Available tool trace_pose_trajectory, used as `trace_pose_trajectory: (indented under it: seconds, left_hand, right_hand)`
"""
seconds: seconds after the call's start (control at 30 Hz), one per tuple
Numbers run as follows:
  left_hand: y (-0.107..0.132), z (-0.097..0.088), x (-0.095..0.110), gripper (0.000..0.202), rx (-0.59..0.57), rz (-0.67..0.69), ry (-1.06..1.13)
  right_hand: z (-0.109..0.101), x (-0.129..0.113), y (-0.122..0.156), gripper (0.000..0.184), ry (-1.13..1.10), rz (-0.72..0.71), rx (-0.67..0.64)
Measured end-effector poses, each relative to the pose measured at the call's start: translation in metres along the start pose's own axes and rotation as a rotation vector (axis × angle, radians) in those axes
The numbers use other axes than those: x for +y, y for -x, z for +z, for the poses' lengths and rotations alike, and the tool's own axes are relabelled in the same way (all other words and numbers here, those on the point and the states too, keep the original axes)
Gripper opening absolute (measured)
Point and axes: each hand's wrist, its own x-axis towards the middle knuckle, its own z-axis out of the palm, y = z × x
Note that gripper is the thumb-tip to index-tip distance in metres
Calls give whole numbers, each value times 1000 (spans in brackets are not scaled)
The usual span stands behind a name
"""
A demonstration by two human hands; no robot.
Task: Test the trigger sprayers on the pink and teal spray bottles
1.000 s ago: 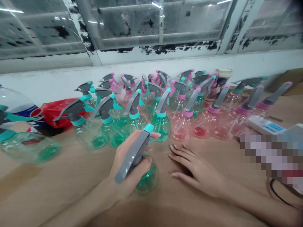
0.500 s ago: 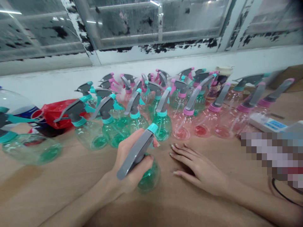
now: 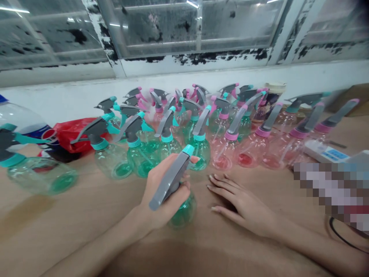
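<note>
Grimy windows [image 3: 161, 30] in peeling frames rise above a white wall [image 3: 86, 86], with a pale brown bench [image 3: 95, 227] below. Near the middle of the bench, close to the person, the left hand [image 3: 164, 192] is wrapped around the neck of a green spray bottle [image 3: 183, 217]. Its grey sprayer head [image 3: 168, 182] has a turquoise tip that points away from the person. Whether the round base touches the bench, I cannot tell.

Just beside it, the right hand [image 3: 242, 202] rests palm down on the bench, fingers stretched out and slightly apart. Beyond both hands stand crowded rows of more spray bottles, with green bottles [image 3: 144, 163] mostly toward the left and pink bottles [image 3: 252, 152] toward the right. A red bag [image 3: 73, 132] lies behind them at the left; a paper cup [image 3: 275, 90] stands behind the pink ones.
</note>
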Motion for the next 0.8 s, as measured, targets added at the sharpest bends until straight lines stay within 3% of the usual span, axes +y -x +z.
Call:
trace_pose_trajectory:
  seconds: [0.67, 0.8]
  left_hand:
    - [-2, 0, 1, 35, -27, -72, -1]
    - [-2, -1, 2, 29, -29, -32, 25]
  right_hand:
    - [-1, -1, 0, 52, -46, -4, 40]
    - [-1, 0, 0, 52, -47, -15, 38]
